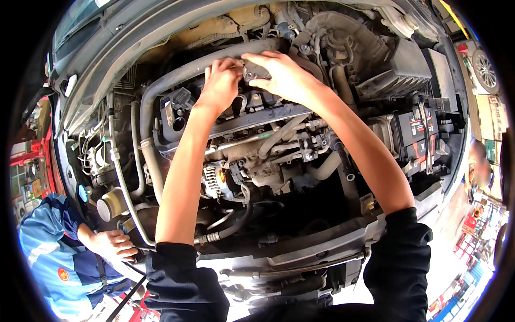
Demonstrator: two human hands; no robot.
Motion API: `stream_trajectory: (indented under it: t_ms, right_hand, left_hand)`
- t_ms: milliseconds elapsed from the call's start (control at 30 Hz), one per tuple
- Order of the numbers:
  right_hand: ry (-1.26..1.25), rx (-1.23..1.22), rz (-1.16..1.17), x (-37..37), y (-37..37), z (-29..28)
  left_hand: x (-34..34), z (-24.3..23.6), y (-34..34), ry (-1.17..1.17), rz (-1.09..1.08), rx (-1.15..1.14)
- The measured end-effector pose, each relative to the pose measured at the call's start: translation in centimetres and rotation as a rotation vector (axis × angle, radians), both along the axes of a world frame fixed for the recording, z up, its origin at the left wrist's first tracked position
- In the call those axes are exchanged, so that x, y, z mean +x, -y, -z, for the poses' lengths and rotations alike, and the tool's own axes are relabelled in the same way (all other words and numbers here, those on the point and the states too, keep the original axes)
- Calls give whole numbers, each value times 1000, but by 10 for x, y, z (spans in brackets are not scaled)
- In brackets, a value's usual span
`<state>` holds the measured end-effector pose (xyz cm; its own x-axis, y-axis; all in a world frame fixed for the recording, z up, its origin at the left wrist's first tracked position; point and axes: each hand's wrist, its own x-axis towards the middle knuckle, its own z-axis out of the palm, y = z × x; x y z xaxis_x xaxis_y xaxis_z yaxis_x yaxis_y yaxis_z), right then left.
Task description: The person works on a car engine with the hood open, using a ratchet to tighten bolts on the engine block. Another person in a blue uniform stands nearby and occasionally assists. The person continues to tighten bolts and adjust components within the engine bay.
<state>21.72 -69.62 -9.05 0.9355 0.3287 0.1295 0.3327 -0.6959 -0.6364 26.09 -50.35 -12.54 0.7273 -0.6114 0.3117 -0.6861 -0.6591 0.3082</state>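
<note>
Both my arms reach over a car engine to its far side. My right hand (287,78) has its thumb and fingers on either side of a small dark grey engine part (254,72); whether this part is fixed or loose I cannot tell. Just left of it, my left hand (221,86) is closed, fingers bent and fingertips together at the part's left side. What those fingertips pinch is hidden. Behind both hands runs a thick grey hose (188,68). Below them lies the black engine cover edge (257,119), with an ignition coil (182,99) farther left.
A battery (416,134) and a black air filter box (397,70) fill the right side. At the lower left, a person in blue workwear (51,252) rests a hand (112,244) near the front edge. A cream-coloured reservoir (113,204) stands by that hand. Another person (479,163) is far right.
</note>
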Motion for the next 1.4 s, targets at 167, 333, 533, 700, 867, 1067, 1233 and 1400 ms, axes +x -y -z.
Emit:
stream_trajectory:
  t_ms: [167,333,533,700,867,1067,1233,1400]
  right_hand:
    - [-92,-119,-62,19,-9,-16]
    - [-53,-329,-91,6,-12,-23]
    - [-168,-348,-44,6,-12,-38]
    - [-67,-304,-31,2,-12,-25]
    - [-73,-302,-70,9,-16,-26]
    - [38,-157,-38,2,-15,-8]
    - [17,-290,-58,6,-22,-22]
    - [-21,-345,-89,5,-23,-23]
  left_hand:
    - [-3,-7,-17,-88,-207,-71]
    - [-15,-5,-25,-235,-218,12]
    - [-6,-11,11,-462,-143,156]
    - [-6,-2,10,-402,-163,-42]
    - [-7,9,3,-325,-171,-12]
    - [-11,8,1,-256,-198,-19]
    - [-11,9,6,-317,-295,51]
    - [-12,16,2,-285,-239,-10]
